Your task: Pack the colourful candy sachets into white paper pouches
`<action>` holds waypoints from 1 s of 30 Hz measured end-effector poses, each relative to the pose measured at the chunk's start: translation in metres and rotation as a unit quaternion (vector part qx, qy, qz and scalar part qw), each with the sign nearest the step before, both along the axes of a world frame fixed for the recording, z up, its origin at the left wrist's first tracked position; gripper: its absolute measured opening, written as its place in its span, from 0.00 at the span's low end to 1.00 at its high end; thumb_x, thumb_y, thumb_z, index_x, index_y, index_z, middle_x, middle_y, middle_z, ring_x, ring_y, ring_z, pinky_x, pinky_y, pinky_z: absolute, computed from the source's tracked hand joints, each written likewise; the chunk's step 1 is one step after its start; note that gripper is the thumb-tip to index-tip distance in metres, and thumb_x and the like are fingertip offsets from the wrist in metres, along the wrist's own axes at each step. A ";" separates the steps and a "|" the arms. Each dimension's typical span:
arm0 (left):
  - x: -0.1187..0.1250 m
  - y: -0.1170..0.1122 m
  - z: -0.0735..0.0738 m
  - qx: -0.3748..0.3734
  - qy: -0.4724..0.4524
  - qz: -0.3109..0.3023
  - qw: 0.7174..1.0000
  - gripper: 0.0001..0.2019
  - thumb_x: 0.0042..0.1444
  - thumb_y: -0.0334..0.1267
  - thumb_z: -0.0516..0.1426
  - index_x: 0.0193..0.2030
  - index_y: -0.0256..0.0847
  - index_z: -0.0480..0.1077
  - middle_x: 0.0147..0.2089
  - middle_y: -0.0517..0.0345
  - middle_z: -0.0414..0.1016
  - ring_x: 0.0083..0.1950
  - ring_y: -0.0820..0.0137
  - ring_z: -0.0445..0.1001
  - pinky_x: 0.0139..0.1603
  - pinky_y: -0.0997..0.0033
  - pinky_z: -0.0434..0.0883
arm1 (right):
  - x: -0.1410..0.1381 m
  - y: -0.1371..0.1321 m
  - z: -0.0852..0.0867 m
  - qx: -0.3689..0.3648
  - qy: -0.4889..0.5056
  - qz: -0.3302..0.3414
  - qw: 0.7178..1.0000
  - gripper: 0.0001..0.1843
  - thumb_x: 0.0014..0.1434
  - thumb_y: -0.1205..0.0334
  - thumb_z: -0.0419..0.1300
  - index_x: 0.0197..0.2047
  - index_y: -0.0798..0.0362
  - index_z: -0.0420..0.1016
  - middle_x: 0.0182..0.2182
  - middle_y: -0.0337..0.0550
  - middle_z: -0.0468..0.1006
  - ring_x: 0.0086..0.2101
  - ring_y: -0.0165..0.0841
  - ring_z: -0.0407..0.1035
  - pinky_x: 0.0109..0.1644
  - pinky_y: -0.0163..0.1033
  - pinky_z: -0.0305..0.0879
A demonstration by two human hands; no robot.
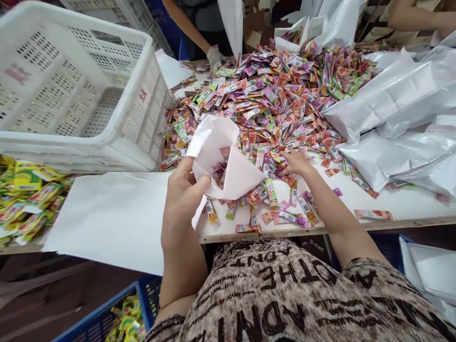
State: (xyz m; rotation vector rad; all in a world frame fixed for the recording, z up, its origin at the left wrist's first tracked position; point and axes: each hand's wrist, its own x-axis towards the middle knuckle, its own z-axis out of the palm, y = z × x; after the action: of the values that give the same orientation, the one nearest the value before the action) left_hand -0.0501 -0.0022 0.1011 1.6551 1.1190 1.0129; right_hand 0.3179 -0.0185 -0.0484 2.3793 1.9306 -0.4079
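So far, only a few sachets show inside a pale pink bag, which a seated person's left hand grips and holds open at the front edge of a white worktop. The thumb and fingers close on the bag's side. The right hand stays apart from it, fingers spread on loose sachets just beside the bag's mouth, not clearly clamped on any one. Beyond lies a broad heap of pink, purple, orange and green sachets, covering much of the worktop – far more than the bag shows. To the right rest plump silvery-white plastic sacks; to the left, a white perforated plastic crate and a pile of yellow-green sachets beside a white sheet. Below, a blue crate holds more yellow-green packets – and across the heap, a co-worker's gloved hand reaches its far edge.
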 end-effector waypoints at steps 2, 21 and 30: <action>-0.002 0.001 -0.002 0.012 0.019 0.010 1.000 0.20 0.46 0.34 0.59 0.48 0.40 0.74 0.38 0.59 0.73 0.36 0.69 0.71 0.31 0.75 0.68 | -0.011 -0.005 0.000 0.021 -0.019 0.015 0.999 0.46 0.52 0.45 0.71 0.69 0.53 0.66 0.57 0.62 0.74 0.55 0.54 0.71 0.56 0.49 0.65; -0.001 0.023 -0.002 -0.013 -0.065 -0.058 0.996 0.43 0.43 0.29 0.63 0.71 0.45 0.65 0.41 0.57 0.78 0.25 0.77 0.69 0.22 0.79 0.69 | -0.031 -0.025 0.099 0.506 0.495 -0.167 0.686 0.27 0.42 0.50 0.67 0.48 0.44 0.75 0.48 0.45 0.80 0.47 0.48 0.76 0.53 0.59 0.74; 0.008 0.019 0.001 -0.009 -0.079 -0.090 0.993 0.48 0.44 0.27 0.61 0.76 0.46 0.57 0.63 0.46 0.74 0.28 0.77 0.69 0.24 0.76 0.67 | -0.183 0.034 0.235 0.483 0.585 0.031 0.651 0.24 0.51 0.49 0.58 0.50 0.49 0.74 0.46 0.43 0.78 0.57 0.41 0.73 0.56 0.50 0.76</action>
State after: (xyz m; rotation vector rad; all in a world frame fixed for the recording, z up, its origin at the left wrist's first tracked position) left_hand -0.0419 0.0171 0.1024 1.6010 0.8563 0.9941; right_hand 0.1352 0.0151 0.1870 2.8261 3.4550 -1.5891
